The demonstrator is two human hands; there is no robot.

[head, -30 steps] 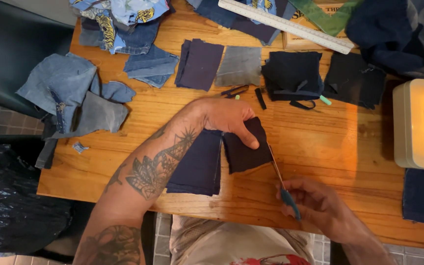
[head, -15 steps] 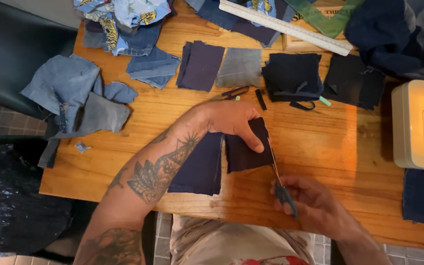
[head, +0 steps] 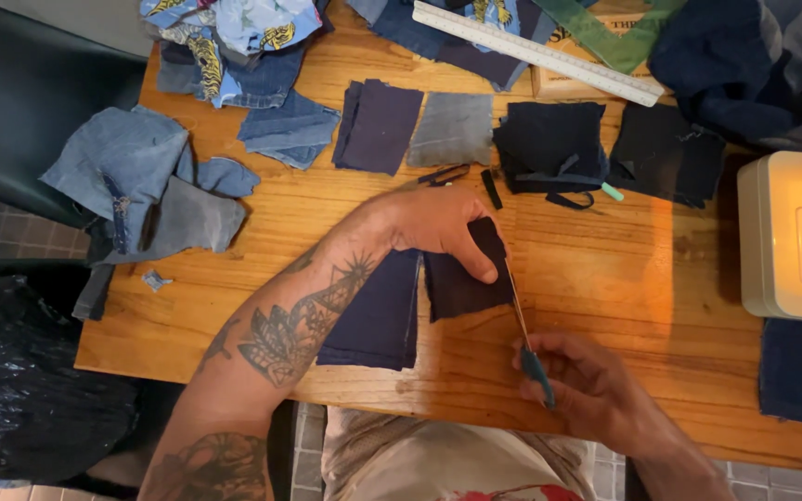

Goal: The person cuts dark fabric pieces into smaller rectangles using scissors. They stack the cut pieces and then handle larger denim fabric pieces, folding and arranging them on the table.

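Two hands over a wooden surface [head: 234, 278] in the head view. Left hand [head: 443, 227] lay flat on a dark navy fabric piece [head: 461, 283], fingers together, thumb pressed near its right edge, pinning it down. Right hand [head: 577, 380] closed around the blue handle of a pair of scissors [head: 523, 334], blades laid along the right edge of that same piece. Just left of it, touching or overlapping, lay a larger navy fabric piece [head: 373, 315]. Further back sat a purple patch [head: 382, 125], a grey patch [head: 455, 128] beside it, and two black patches [head: 549, 144], the right one well apart from the hands. Piled at the left edge were light blue denim scraps [head: 141, 186]. Across the far side ran a white ruler [head: 536, 51]. At the right edge stood a cream sewing machine [head: 791, 241], lit warmly.
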